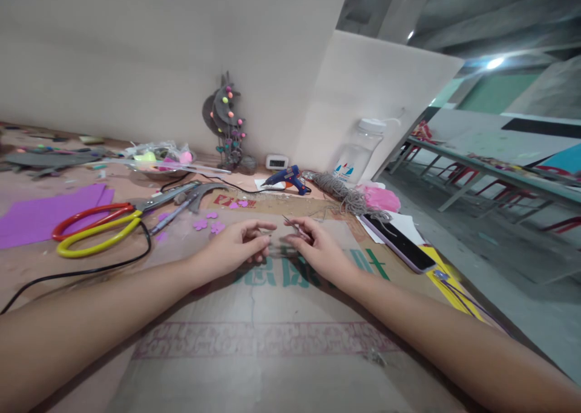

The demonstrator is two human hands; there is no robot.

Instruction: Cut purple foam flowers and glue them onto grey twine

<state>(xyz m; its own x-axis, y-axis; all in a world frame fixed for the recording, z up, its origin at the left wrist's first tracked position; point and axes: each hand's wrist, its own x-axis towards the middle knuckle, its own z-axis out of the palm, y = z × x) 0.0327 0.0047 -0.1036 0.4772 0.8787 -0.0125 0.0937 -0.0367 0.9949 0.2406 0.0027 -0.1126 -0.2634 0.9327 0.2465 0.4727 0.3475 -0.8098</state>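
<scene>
Both hands meet over a cardboard sheet (204, 376), a small gap between their fingertips. My left hand (242, 241) has its index finger stretched out, while the thumb is bent against the curled fingers; anything pinched there is too small to name. In my right hand (318, 245), closed fingers hold a thin pointed metal tool (289, 221), its tip aimed up and to the left; the rest is hidden by the fingers. Small purple flower cutouts (216, 226) lie just beyond my left hand.
Left are red-and-yellow-handled scissors (100, 231), purple sheets (40, 216) and a bowl (158, 169). Behind stand a grey decorated crescent (222, 113), a timer (276, 162) and a blue glue gun (285, 177). Right are grey yarn (338, 192), a bottle (358, 152) and a phone (399, 243).
</scene>
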